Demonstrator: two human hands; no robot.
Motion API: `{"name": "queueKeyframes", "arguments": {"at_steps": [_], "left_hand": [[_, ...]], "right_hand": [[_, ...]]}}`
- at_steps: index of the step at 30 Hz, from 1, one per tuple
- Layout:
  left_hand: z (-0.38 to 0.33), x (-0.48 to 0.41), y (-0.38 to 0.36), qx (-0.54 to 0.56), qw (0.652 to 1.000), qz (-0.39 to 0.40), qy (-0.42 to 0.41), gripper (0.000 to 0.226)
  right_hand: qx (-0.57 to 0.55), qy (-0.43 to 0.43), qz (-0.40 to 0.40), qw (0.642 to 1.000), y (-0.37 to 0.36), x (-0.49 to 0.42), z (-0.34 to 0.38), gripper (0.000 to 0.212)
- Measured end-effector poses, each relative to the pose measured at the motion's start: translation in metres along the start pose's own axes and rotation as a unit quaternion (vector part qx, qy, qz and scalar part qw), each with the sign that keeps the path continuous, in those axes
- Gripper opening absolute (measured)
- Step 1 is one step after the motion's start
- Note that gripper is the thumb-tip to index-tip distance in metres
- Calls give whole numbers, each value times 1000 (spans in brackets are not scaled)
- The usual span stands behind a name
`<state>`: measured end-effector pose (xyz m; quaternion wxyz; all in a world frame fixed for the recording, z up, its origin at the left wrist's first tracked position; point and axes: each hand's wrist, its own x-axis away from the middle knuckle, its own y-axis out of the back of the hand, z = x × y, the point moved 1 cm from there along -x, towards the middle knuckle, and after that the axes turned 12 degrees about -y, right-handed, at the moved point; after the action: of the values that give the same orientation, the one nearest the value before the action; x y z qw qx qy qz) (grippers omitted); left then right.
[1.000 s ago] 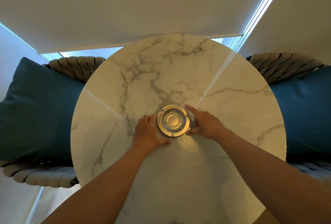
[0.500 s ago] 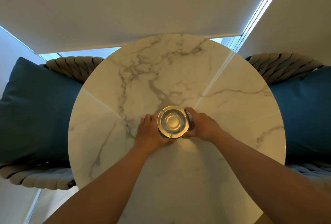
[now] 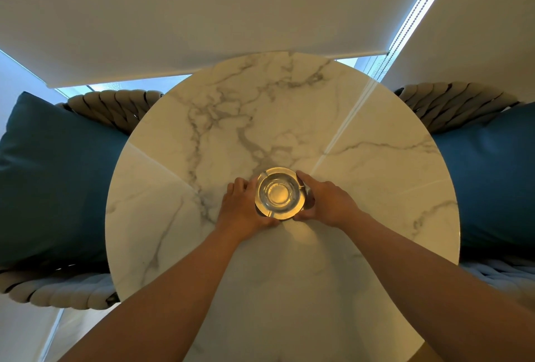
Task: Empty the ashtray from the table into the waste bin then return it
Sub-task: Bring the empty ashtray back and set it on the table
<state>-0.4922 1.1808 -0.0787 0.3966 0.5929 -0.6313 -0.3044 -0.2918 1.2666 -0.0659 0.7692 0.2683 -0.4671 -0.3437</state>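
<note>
A round ashtray (image 3: pixel 279 193) with a metallic gold rim and a clear glass bowl sits near the middle of the round white marble table (image 3: pixel 202 135). My left hand (image 3: pixel 241 208) cups its left side, thumb curled under the near edge. My right hand (image 3: pixel 325 200) wraps its right side, fingers against the rim. Both hands grip the ashtray. I cannot tell whether its base still touches the table. The bowl looks clear, with no contents I can make out. No waste bin is in view.
Woven rope chairs with dark teal cushions stand at the table's left (image 3: pixel 58 176) and right (image 3: pixel 489 179). A white roller blind (image 3: pixel 202 14) with a bead chain (image 3: pixel 417 11) hangs beyond the far edge of the table.
My right hand has closed in from an open pose beside the ashtray to grip its rim. My left hand has tightened on the other side. The ashtray looks slightly larger, closer to the camera.
</note>
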Motion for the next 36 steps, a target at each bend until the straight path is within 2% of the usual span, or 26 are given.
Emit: {"name": "queueKeyframes", "arguments": {"at_steps": [12, 17, 28, 33, 36], "left_hand": [[-1, -2, -1, 4, 1000, -13, 14, 109], [-1, 1, -5, 11, 999, -14, 29, 109], [-11, 7, -7, 21, 998, -39, 35, 105], [-12, 7, -6, 28, 998, -36, 32, 107], [-13, 9, -6, 27, 998, -33, 36, 111]], "right_hand": [[12, 2, 5, 1000, 4, -6, 2, 107], [15, 2, 4, 1000, 6, -8, -1, 97], [34, 6, 3, 999, 13, -10, -3, 101], [19, 11, -3, 1000, 11, -5, -2, 94], [16, 16, -2, 1000, 10, -3, -2, 102]]}}
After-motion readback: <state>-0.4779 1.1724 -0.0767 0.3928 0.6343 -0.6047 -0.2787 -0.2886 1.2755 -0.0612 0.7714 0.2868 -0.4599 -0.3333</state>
